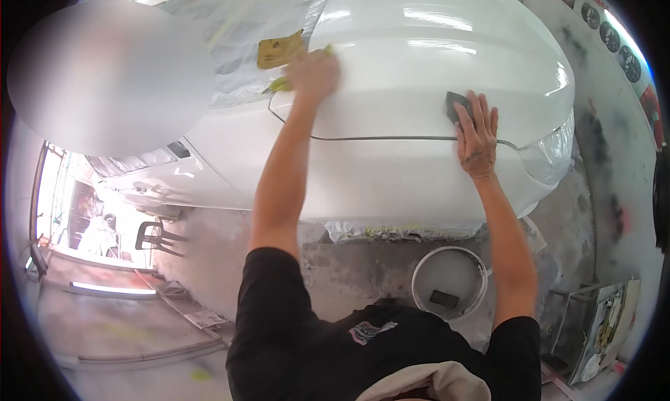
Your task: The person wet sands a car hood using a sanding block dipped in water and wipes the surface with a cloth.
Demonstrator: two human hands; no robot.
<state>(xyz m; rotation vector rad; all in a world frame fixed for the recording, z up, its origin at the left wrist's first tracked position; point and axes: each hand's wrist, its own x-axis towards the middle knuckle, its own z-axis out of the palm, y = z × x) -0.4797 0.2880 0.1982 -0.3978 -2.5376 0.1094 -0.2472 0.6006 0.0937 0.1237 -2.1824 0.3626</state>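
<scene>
My left hand (313, 74) is blurred by motion, low over the white car hood (391, 73) near its windshield edge. A yellow-green cloth-like piece (280, 85) shows from under its palm and fingertips. Right beside that hand, a tan sheet like sandpaper (279, 50) lies on the plastic masking film (244, 31). My right hand (478, 134) rests on the hood farther right, fingers stretched forward over a dark grey sanding pad (456, 105), thumb along its side. The pad's underside is hidden against the paint.
Below the fender, a round white bucket (417, 289) on the floor holds cloudy water and a dark block (444, 298). Film covers the headlight (551, 153) and wheel area. A metal frame stand (579, 324) is at right; a chair (157, 237) stands left, by a bright doorway.
</scene>
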